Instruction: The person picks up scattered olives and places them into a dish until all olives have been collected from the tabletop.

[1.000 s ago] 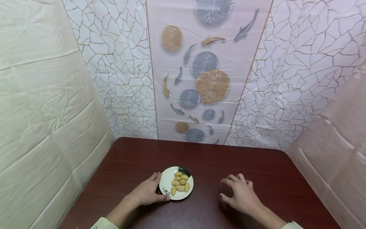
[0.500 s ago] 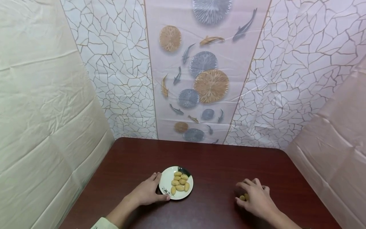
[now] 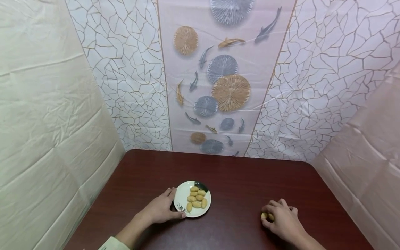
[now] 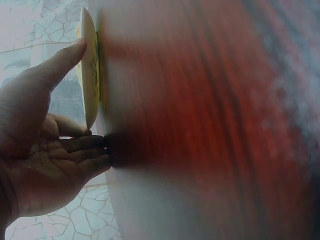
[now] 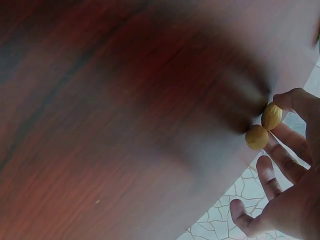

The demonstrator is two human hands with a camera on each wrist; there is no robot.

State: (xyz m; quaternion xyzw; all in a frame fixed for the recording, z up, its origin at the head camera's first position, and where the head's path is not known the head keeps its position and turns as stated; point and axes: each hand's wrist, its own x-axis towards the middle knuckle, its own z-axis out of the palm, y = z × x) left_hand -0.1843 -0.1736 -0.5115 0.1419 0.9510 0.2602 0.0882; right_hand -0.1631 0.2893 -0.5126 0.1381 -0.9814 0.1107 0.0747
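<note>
A small round white plate (image 3: 179,197) with a dark green patch and a painted sprig stands on the table, bearing several yellow oval fruits (image 3: 196,205). My left hand (image 3: 160,207) grips its left side, thumb at the near rim and fingers at the far rim. In the left wrist view the plate (image 4: 90,75) appears edge-on between thumb and fingers. At the right, my right hand (image 3: 282,219) pinches one yellow oval fruit (image 5: 272,117) between thumb and finger. A second such fruit (image 5: 256,137) lies right against it. The right hand's other fingers are spread apart.
The dark red-brown wooden table (image 3: 231,180) has rounded far corners. Behind it hangs a patterned cloth (image 3: 209,86) with fish and round motifs. Pale cloth walls (image 3: 47,139) flank the table on both sides.
My right hand has moved right and slightly nearer to me, down onto the two loose fruits, and its fingers have closed in. The left hand and plate have stayed put.
</note>
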